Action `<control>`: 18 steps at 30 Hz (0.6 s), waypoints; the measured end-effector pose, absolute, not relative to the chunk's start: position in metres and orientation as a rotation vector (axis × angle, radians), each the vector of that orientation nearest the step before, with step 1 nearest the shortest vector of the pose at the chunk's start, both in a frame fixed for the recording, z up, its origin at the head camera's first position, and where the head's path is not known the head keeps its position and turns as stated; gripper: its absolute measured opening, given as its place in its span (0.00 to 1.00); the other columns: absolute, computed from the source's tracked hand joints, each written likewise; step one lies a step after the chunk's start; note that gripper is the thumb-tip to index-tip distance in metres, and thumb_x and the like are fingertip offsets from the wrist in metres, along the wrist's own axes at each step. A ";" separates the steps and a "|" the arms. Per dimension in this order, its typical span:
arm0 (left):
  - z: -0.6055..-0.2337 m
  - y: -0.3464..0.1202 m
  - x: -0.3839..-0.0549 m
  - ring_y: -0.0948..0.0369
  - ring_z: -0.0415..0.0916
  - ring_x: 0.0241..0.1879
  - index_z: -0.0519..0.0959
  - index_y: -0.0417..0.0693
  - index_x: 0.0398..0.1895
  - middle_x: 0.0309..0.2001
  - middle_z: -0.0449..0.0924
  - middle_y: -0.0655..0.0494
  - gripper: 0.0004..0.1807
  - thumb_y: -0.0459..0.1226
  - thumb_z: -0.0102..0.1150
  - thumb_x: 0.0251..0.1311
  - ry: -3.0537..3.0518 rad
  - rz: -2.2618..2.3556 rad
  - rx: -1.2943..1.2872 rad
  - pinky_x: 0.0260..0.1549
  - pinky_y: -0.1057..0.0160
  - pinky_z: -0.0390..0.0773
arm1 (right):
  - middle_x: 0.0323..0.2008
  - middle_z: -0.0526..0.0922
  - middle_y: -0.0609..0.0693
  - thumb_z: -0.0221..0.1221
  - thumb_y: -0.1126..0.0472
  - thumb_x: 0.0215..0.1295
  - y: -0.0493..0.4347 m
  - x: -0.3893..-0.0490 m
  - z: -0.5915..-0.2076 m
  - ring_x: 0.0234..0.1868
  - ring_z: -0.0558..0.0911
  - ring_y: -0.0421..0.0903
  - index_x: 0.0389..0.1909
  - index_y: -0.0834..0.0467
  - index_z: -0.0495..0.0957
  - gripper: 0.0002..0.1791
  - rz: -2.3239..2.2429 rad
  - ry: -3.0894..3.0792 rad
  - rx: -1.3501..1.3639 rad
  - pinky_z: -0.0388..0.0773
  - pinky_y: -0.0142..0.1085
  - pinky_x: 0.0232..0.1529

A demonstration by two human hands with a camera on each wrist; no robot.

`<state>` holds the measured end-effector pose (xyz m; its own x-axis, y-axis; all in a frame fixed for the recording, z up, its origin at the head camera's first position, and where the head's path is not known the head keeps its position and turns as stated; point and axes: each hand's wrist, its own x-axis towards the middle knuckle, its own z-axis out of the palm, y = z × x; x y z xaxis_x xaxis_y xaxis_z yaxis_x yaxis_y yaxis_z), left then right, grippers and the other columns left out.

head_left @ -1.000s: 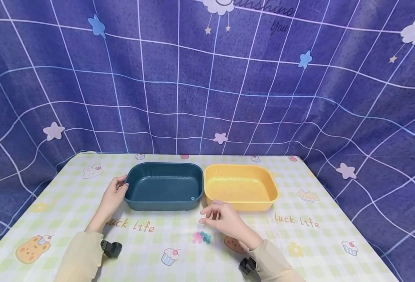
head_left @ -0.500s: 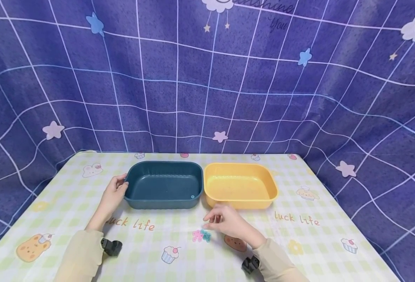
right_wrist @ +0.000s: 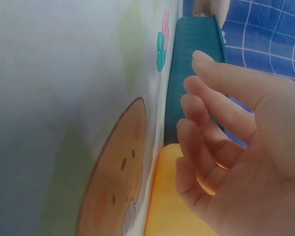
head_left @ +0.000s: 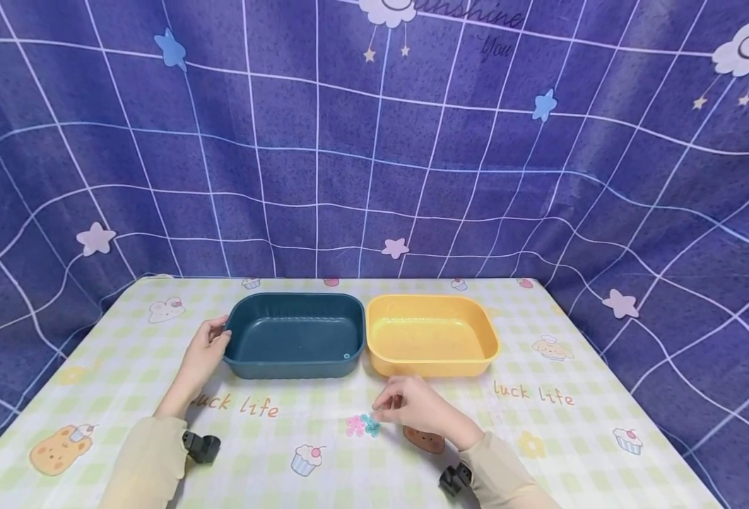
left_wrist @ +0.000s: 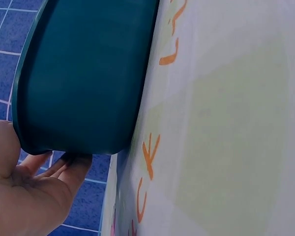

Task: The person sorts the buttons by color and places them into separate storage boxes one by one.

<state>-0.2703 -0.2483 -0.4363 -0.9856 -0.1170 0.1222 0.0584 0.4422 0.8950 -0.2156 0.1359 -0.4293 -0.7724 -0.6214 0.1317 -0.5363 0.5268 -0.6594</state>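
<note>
In the head view a dark teal plastic basin point(head_left: 295, 369) stands on the table, its right end against a yellow basin point(head_left: 432, 368). My left hand point(head_left: 204, 351) grips the teal basin's left end; in the left wrist view its fingers lie at the outer end wall. My right hand point(head_left: 415, 406) is low in front of the yellow basin, fingers loosely bent and holding nothing. Just left of its fingertips lie small flower-shaped pieces, a pink one point(head_left: 355, 425) and a teal one point(head_left: 371, 425). Whether the fingertips touch the teal piece I cannot tell.
A checked tablecloth point(head_left: 234, 452) with printed cartoons and lettering covers the table. Behind hangs a blue curtain point(head_left: 343, 177) with grid lines and stars. A small pale ring-shaped spot point(head_left: 347, 356) shows inside the teal basin. Black cameras sit on both wrists.
My right hand has come down and slightly right, its fingertips closer to the teal flower piece and its thumb and fingers nearer together. My left hand and both basins stay put.
</note>
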 end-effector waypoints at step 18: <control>-0.438 -0.249 -0.271 0.39 0.53 0.68 0.51 0.34 0.70 0.69 0.52 0.31 0.28 0.40 0.35 0.73 -2.523 -1.582 0.057 0.65 0.45 0.59 | 0.26 0.78 0.41 0.67 0.63 0.52 0.137 -0.217 -0.434 0.27 0.71 0.31 0.29 0.55 0.86 0.03 -0.926 2.623 -0.944 0.70 0.24 0.32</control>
<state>-0.2712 -0.2492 -0.4378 -0.9861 -0.1183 0.1170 0.0538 0.4389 0.8969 -0.2169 0.1373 -0.4339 -0.7747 -0.6321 0.0192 -0.5040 0.5988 -0.6224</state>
